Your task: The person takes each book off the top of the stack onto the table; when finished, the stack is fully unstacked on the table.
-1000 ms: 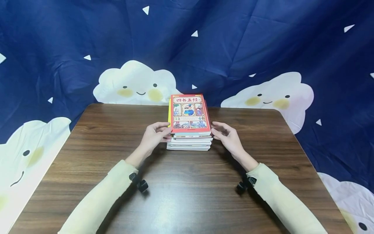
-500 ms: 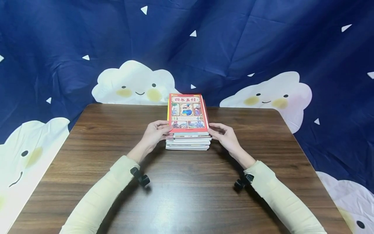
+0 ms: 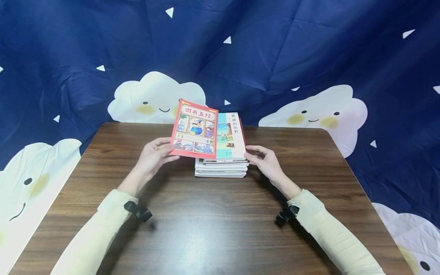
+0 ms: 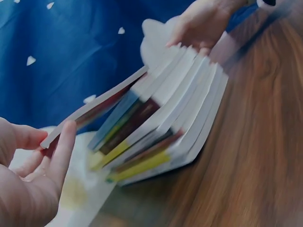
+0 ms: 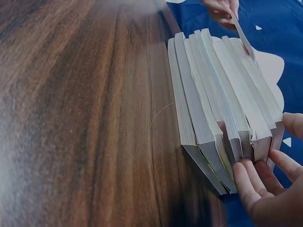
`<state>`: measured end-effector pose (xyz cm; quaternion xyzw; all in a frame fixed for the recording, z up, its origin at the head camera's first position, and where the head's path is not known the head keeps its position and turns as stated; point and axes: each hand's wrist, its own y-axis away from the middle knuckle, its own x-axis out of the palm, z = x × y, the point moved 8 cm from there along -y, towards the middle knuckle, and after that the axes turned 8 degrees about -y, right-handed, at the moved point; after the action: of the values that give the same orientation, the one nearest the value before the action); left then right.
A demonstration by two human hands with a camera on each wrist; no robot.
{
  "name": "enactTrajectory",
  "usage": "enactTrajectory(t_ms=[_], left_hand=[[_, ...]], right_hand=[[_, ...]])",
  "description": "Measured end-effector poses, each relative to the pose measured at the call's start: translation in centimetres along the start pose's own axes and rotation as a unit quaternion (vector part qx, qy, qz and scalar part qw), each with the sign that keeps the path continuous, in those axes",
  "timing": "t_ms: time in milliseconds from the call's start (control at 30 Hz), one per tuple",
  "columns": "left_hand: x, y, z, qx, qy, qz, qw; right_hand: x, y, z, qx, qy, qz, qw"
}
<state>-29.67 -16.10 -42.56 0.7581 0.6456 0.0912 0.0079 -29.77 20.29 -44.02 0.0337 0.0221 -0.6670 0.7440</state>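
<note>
My left hand pinches the lower left edge of a red-covered book. It is lifted and tilted, its right part still over the stack of books. In the left wrist view the thumb and fingers grip the book's thin edge. A white and light-blue book now shows on top of the stack. At the stack's right side is my right hand. In the right wrist view its fingertips rest against the books' sides, and the thumb touches the top book's corner.
The stack stands near the far edge of a dark wooden table. Behind it hangs a blue curtain with white clouds and small triangles. Black wrist cameras are strapped to both sleeves.
My left hand has taken hold of the red book and moved it left and up off the stack, uncovering the white and light-blue book. The right hand came in against the stack, then stayed.
</note>
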Motion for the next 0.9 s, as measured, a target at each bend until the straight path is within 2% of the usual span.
enactTrajectory(t_ms=[267,367,467,667,900], left_hand=[[-5.4,1.5,-0.6,0.012,0.01,-0.015,0.9998],[-7.0,1.7,-0.1,0.011,0.01,-0.02,0.9997],[-8.3,1.6,1.0,-0.003,0.004,-0.026,0.9997],[-9.7,0.6,3.6,-0.043,-0.027,-0.033,0.9982],[-9.7,-0.9,5.4,-0.067,-0.057,-0.031,0.9957]], right_hand=[[0.1,0.0,-0.1,0.005,-0.004,0.004,1.0],[0.0,0.0,-0.2,0.005,-0.002,0.004,1.0],[0.0,-0.1,-0.2,0.005,-0.001,0.002,1.0],[-0.1,-0.2,-0.3,0.007,0.008,0.001,0.9999],[-0.1,-0.2,-0.4,0.005,0.005,0.004,1.0]])
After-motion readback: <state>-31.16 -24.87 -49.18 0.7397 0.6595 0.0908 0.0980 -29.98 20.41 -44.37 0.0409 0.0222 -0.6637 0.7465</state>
